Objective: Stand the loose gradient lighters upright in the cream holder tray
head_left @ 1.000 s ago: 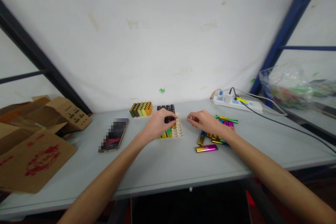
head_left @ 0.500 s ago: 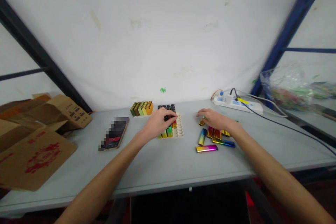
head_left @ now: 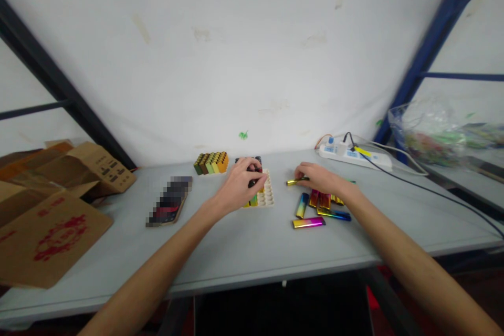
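My left hand (head_left: 239,185) is over the white tray (head_left: 269,201) of holes, fingers bent and thumb and forefinger close together. It covers most of the black-topped, shiny sticks standing there; what it grips is hidden. Green and yellow ones (head_left: 252,202) show below the palm. In my right hand (head_left: 318,176) the fingertips pinch one end of a flat shiny gold stick (head_left: 292,182), perhaps a vape, pointing left toward the tray. Under and in front of that hand lie loose sticks: a blue-yellow one (head_left: 302,206), a yellow-magenta one (head_left: 309,222) and several red-gold ones (head_left: 324,200).
A filled block of green to orange sticks (head_left: 211,163) stands by the wall. Left are a phone (head_left: 170,202) and opened cardboard boxes (head_left: 59,241). A power strip (head_left: 354,156) with cables lies back right, near a clear plastic bag (head_left: 429,131). Metal posts flank the table.
My right hand has taken hold of the gold stick, which now sticks out left of its fingers. My left hand has shifted slightly over the tray, its fingers more curled.
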### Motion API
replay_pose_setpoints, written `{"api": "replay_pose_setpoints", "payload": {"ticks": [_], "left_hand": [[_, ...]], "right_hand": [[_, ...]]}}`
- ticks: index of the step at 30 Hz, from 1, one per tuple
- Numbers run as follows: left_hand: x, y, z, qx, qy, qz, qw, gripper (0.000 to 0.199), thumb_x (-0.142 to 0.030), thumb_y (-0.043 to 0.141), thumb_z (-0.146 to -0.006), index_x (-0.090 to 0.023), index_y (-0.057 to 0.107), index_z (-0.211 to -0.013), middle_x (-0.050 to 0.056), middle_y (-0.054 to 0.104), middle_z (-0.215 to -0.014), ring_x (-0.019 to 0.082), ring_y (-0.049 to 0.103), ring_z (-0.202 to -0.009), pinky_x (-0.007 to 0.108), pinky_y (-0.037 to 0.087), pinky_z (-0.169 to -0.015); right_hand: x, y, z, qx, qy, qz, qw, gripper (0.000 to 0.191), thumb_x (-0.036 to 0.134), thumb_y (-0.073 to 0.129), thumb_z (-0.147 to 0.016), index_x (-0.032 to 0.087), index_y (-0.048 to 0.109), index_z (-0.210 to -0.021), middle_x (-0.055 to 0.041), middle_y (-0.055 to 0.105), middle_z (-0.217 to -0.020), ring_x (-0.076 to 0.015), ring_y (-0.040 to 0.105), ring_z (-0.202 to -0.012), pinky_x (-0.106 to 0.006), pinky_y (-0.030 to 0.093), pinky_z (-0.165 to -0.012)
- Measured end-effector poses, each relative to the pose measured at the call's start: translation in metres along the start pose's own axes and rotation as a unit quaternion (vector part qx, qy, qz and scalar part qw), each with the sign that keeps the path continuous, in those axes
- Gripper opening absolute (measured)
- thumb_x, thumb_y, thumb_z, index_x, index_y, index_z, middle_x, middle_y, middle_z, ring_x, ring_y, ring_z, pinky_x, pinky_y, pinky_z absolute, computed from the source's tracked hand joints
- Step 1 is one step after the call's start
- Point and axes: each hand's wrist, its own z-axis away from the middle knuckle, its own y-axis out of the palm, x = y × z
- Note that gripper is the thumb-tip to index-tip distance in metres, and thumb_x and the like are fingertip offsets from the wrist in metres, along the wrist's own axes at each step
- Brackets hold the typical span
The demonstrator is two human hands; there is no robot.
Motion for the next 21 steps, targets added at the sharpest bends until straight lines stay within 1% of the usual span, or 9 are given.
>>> {"api": "replay_pose_setpoints", "payload": {"ticks": [3, 4, 6, 10, 12, 15, 17, 19, 21], "left_hand": [[0.000, -0.005, -0.003, -0.003, -0.001, 0.001, 1.000, 0.030, -0.037, 0.053, -0.102, -0.022, 0.078, -0.108, 0.010, 0.064, -0.118, 0.025, 0.058, -0.114, 0.043, 0.048, -0.104], [0.000, -0.007, -0.005, -0.007, -0.004, 0.004, 1.000, 0.031, -0.038, 0.051, -0.103, -0.022, 0.075, -0.116, 0.010, 0.063, -0.119, 0.025, 0.058, -0.116, 0.044, 0.048, -0.107], [0.001, -0.013, -0.007, -0.015, -0.012, 0.006, 1.000, 0.033, -0.039, 0.048, -0.105, -0.023, 0.071, -0.122, 0.010, 0.063, -0.122, 0.025, 0.057, -0.119, 0.044, 0.045, -0.110], [0.007, -0.023, -0.002, -0.019, -0.019, 0.013, 1.000, 0.035, -0.039, 0.041, -0.107, -0.021, 0.068, -0.121, 0.010, 0.064, -0.120, 0.024, 0.057, -0.119, 0.043, 0.043, -0.112], [0.015, -0.025, 0.008, -0.024, -0.032, 0.026, 0.999, 0.037, -0.040, 0.040, -0.107, -0.021, 0.066, -0.124, 0.010, 0.061, -0.125, 0.024, 0.055, -0.123, 0.043, 0.041, -0.114], [0.032, -0.023, 0.025, -0.035, -0.059, 0.063, 0.996, 0.043, -0.046, 0.040, -0.106, -0.019, 0.059, -0.134, 0.012, 0.056, -0.135, 0.027, 0.050, -0.133, 0.045, 0.037, -0.119], [0.043, -0.021, 0.034, -0.003, -0.060, 0.088, 0.994, 0.054, -0.052, 0.042, -0.104, -0.019, 0.049, -0.146, 0.014, 0.049, -0.146, 0.029, 0.044, -0.141, 0.048, 0.033, -0.123], [0.053, -0.017, 0.040, 0.040, -0.053, 0.107, 0.992, 0.070, -0.060, 0.047, -0.100, -0.019, 0.035, -0.156, 0.016, 0.041, -0.156, 0.032, 0.036, -0.149, 0.051, 0.027, -0.126], [0.060, -0.013, 0.043, 0.079, -0.051, 0.108, 0.990, 0.093, -0.067, 0.058, -0.092, -0.020, 0.021, -0.163, 0.018, 0.028, -0.165, 0.036, 0.025, -0.155, 0.054, 0.022, -0.128]], "right_hand": [[0.003, 0.002, -0.004, -0.050, 0.003, 0.000, 0.999, 0.015, 0.015, 0.052, -0.099, 0.015, 0.067, -0.101, -0.0105, 0.067, -0.099, -0.0209, 0.063, -0.088, -0.033, 0.051, -0.085], [0.004, 0.002, -0.005, -0.066, 0.001, -0.003, 0.998, 0.017, 0.016, 0.050, -0.100, 0.014, 0.067, -0.105, -0.0113, 0.067, -0.102, -0.0210, 0.064, -0.089, -0.034, 0.051, -0.087], [0.005, 0.004, -0.005, -0.085, -0.004, -0.014, 0.996, 0.022, 0.022, 0.051, -0.102, 0.015, 0.065, -0.117, -0.0128, 0.066, -0.111, -0.0214, 0.065, -0.092, -0.036, 0.052, -0.091], [0.010, 0.011, -0.003, -0.084, -0.005, -0.023, 0.996, 0.033, 0.039, 0.052, -0.104, 0.017, 0.064, -0.126, -0.0138, 0.064, -0.118, -0.0251, 0.066, -0.104, -0.043, 0.051, -0.102], [0.013, 0.016, -0.003, -0.079, -0.022, -0.012, 0.997, 0.036, 0.038, 0.055, -0.102, 0.017, 0.063, -0.130, -0.0163, 0.063, -0.126, -0.0288, 0.062, -0.117, -0.048, 0.047, -0.109], [0.018, 0.021, -0.006, -0.036, -0.082, -0.015, 0.996, 0.038, 0.030, 0.057, -0.101, 0.016, 0.061, -0.136, -0.0176, 0.060, -0.138, -0.0299, 0.056, -0.131, -0.048, 0.043, -0.114], [0.021, 0.023, -0.010, -0.010, -0.105, -0.015, 0.994, 0.033, 0.027, 0.052, -0.104, 0.016, 0.064, -0.133, -0.0163, 0.063, -0.135, -0.0280, 0.058, -0.128, -0.045, 0.045, -0.113], [0.024, 0.024, -0.014, -0.005, -0.092, 0.011, 0.996, 0.029, 0.029, 0.050, -0.105, 0.016, 0.069, -0.123, -0.0153, 0.068, -0.121, -0.0269, 0.064, -0.116, -0.043, 0.049, -0.105], [0.026, 0.025, -0.017, -0.004, -0.067, 0.037, 0.997, 0.026, 0.033, 0.053, -0.104, 0.015, 0.070, -0.112, -0.0138, 0.068, -0.108, -0.0256, 0.066, -0.102, -0.040, 0.053, -0.095]]}}
